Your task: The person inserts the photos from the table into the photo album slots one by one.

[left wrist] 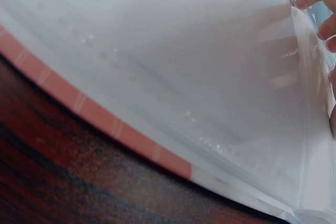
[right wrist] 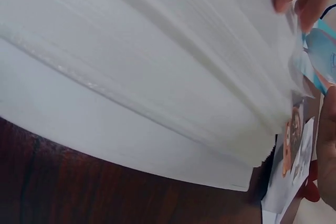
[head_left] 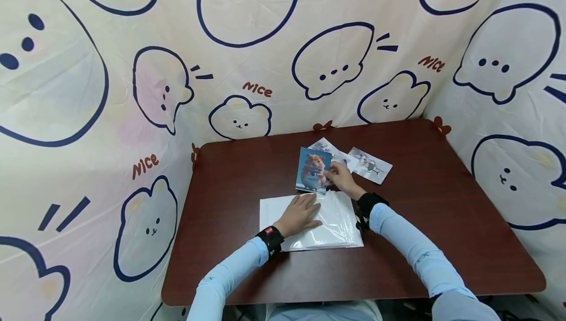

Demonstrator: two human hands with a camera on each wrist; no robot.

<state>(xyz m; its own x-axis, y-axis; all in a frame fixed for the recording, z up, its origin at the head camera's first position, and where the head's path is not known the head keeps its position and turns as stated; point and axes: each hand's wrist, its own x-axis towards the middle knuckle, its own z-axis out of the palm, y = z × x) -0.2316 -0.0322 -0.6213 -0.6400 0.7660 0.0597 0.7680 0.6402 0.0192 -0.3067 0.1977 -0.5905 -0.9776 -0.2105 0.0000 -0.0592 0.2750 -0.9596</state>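
Note:
An album of clear plastic sleeves over white pages [head_left: 338, 225] lies open on the table in front of the person. My left hand [head_left: 300, 214] rests on it with fingers spread and fairly straight. Just beyond its far edge, my right hand [head_left: 342, 179] pinches the right side of a blue picture card [head_left: 309, 168] that shows a hamster. The card stands tilted up, its lower end close to the sleeves. In the right wrist view, the card [right wrist: 320, 53] shows between both hands. A reddish strip [left wrist: 100, 111] runs along the album's edge in the left wrist view.
Behind the right hand lie more picture cards, one pale card [head_left: 371, 166] at the right and another [head_left: 325, 146] partly hidden by the blue one. The brown table [head_left: 424, 242] has rounded corners. A cloth printed with cartoon bears [head_left: 239, 119] hangs around its back and sides.

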